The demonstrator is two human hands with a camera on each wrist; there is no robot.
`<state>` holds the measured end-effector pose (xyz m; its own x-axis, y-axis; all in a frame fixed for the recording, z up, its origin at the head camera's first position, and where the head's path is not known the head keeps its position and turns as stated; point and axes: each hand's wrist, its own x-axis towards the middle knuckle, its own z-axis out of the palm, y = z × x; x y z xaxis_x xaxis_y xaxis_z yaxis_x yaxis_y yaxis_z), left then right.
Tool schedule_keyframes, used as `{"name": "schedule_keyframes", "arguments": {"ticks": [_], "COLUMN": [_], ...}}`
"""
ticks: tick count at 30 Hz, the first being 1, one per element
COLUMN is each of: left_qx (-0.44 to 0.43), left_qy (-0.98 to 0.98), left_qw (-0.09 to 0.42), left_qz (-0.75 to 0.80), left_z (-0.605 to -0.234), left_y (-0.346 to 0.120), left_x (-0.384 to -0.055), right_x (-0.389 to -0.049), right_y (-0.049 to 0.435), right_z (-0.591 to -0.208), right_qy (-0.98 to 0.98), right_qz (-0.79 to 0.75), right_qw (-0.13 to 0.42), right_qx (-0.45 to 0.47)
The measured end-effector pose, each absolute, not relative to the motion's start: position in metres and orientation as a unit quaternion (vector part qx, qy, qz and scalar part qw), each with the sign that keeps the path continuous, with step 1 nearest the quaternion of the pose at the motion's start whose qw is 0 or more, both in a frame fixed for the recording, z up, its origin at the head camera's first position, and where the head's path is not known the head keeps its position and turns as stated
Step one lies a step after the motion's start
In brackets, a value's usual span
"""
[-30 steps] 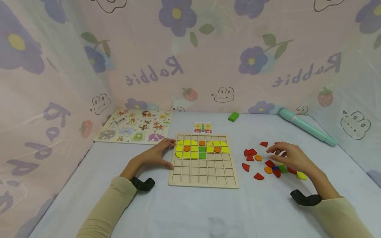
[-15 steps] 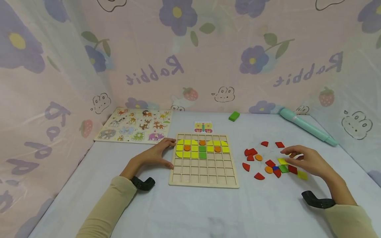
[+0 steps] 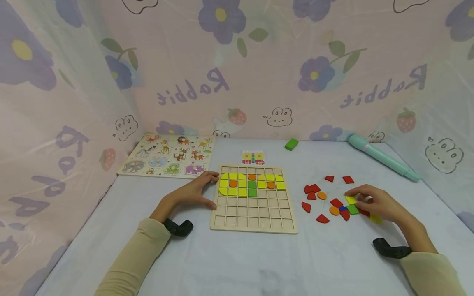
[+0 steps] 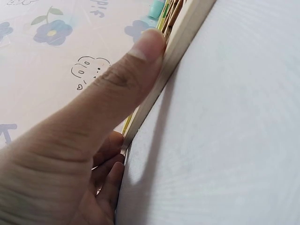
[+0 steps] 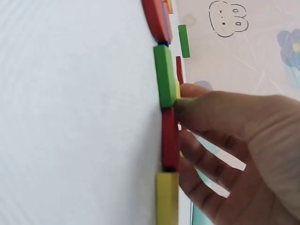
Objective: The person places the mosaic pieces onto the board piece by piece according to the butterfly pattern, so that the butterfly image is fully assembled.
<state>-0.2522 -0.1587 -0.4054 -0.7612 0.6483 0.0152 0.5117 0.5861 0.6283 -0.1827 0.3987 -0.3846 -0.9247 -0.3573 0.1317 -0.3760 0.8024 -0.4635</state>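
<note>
My left hand (image 3: 194,191) rests at the left edge of a wooden grid board (image 3: 253,230), thumb and fingertips spread along it. In the left wrist view the thumb (image 4: 117,82) presses on the board's side. Yellow tiles, orange discs (image 3: 233,183) and green squares (image 3: 252,192) fill cells in the board's upper rows; the lower rows are bare. My right hand (image 3: 381,203) pinches a yellow square tile (image 3: 350,200) between thumb and index finger among the loose tiles. A green tile (image 5: 164,77) and a red tile (image 5: 170,139) lie right beside the thumb.
Loose red quarter-round tiles (image 3: 322,219), orange discs (image 3: 334,211) and other pieces lie right of the board. Behind it are a butterfly pattern card (image 3: 253,158) and a green block (image 3: 291,144). An animal puzzle (image 3: 166,158) lies back left, a turquoise pen-shaped tube (image 3: 383,158) back right.
My right hand has shifted right and then down onto the yellow square tile, its thumb and index finger closing around it. The left hand keeps its place on the board's edge.
</note>
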Motion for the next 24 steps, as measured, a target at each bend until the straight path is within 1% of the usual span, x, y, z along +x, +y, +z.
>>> {"name": "schedule_keyframes", "arguments": {"ticks": [5,9,14,15,17,19,24], "left_qx": [0.327,0.327,0.327,0.327,0.329,0.33,0.33], "left_qy": [0.884,0.884,0.884,0.884,0.883,0.883,0.882], "left_qw": [0.106,0.107,0.107,0.107,0.107,0.107,0.107], "left_qz": [0.315,0.316,0.316,0.317,0.318,0.317,0.319], "left_z": [-0.404,-0.403,-0.402,-0.403,-0.403,-0.404,-0.403], "left_y": [-0.158,-0.158,-0.158,-0.158,-0.158,-0.158,-0.157], "left_x": [-0.251,-0.25,-0.25,-0.25,-0.25,-0.25,-0.25], "right_x": [-0.185,-0.186,-0.189,-0.191,-0.194,-0.199,-0.212], "right_y": [0.396,0.392,0.367,0.358,0.337,0.314,0.258], "right_z": [-0.386,-0.384,-0.375,-0.372,-0.368,-0.366,-0.368], "right_qy": [-0.957,-0.966,-0.965,-0.962,-0.958,-0.952,-0.935], "right_qz": [0.23,0.216,0.236,0.242,0.26,0.27,0.283], "right_qw": [0.027,0.031,0.056,0.061,0.051,0.048,0.035], "right_qx": [0.175,0.139,0.105,0.107,0.112,0.134,0.213]}}
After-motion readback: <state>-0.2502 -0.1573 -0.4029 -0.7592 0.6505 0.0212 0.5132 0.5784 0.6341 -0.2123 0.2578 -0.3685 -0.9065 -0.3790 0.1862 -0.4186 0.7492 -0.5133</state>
